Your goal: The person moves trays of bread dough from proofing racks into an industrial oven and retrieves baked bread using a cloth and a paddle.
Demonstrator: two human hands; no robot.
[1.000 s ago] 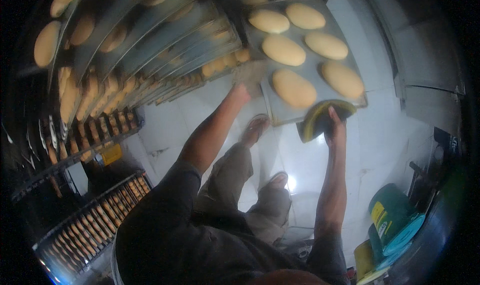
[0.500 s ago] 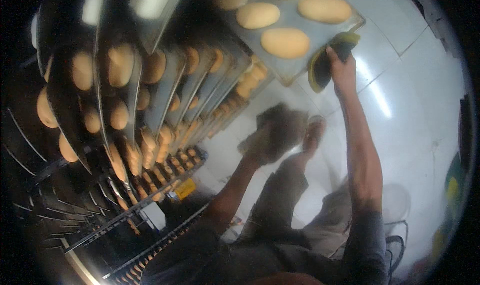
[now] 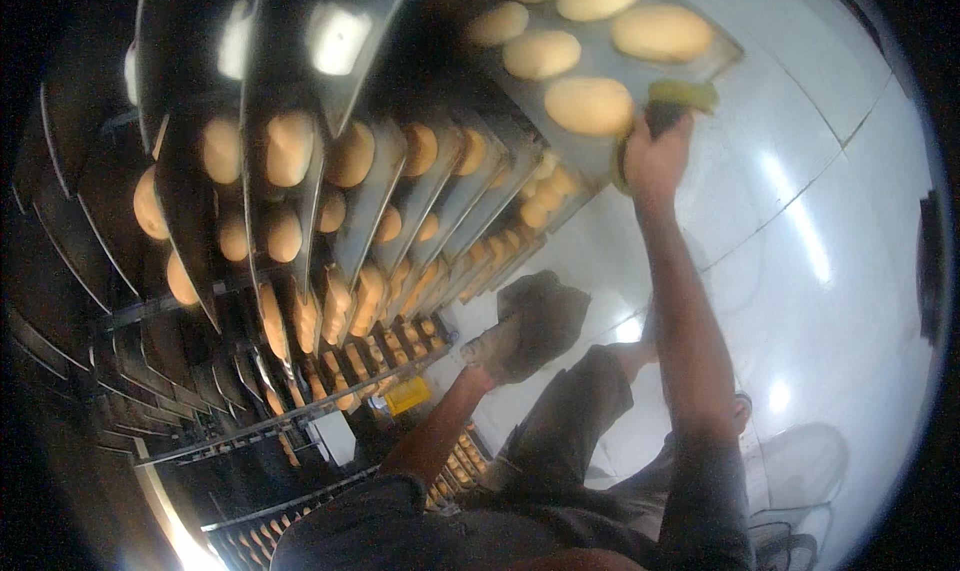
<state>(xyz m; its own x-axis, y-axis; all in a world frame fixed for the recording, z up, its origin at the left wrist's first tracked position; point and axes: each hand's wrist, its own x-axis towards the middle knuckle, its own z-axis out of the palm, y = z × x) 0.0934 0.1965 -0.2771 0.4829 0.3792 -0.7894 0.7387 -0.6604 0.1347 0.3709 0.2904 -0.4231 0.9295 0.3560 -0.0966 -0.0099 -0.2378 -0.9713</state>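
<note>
My right hand (image 3: pixel 655 156) grips the near edge of a metal baking tray (image 3: pixel 690 71) through a green and dark cloth (image 3: pixel 682 95), holding it up high. Several pale golden buns (image 3: pixel 588 104) lie on the tray. The tray's far end meets the upper slots of a tall rack (image 3: pixel 300 271). My left hand (image 3: pixel 510 346) hangs lower, away from the tray, closed on a dark cloth (image 3: pixel 545 311).
The rack fills the left half, its many slanted trays (image 3: pixel 372 196) loaded with several rows of buns (image 3: pixel 288 146). Lower shelves (image 3: pixel 330 391) hold smaller baked pieces. A shiny white tiled floor (image 3: pixel 830 271) lies to the right; my legs and shoe (image 3: pixel 740 411) show below.
My left hand has let go of the tray and dropped down with the dark cloth. My right hand has lifted the tray higher, toward the rack's upper slots.
</note>
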